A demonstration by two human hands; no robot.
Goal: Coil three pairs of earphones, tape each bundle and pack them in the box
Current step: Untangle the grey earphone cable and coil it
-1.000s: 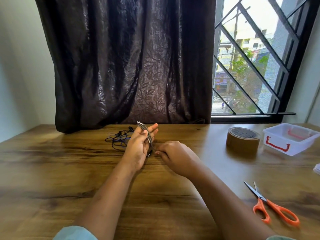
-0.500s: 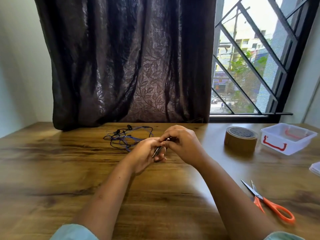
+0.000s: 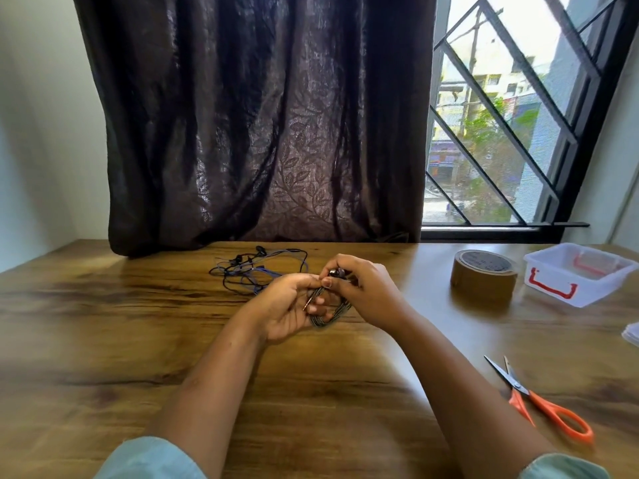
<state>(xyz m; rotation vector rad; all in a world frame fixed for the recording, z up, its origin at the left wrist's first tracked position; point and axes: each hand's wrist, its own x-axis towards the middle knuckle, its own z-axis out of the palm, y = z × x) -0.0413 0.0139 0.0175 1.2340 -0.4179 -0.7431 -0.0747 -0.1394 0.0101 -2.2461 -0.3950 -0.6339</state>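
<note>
Desk [image 3: 103,340] of dark-grained wood fills the near view. A brown curtain [image 3: 259,115] hangs over its far edge, and a barred window [image 3: 518,115] stands to the right. At far right sits a clear box [image 3: 553,292] with red handles. A roll of brown tape [image 3: 484,281] is just left of it. Orange scissors [image 3: 539,406] lie at near right, blades slightly apart. The left hand [image 3: 283,305] and right hand [image 3: 366,292] meet at mid-desk. Loose earphones [image 3: 256,271] lie tangled on the desk just beyond the left hand. A coil [image 3: 328,318] of dark cable hangs between the two hands; whether it touches the desk cannot be told. The left fingers [image 3: 297,279] curl round the coil's left side, and the plug [image 3: 308,303] pokes out between them. The right fingers and thumb pinch an earbud [image 3: 337,272] at the coil's top.
</note>
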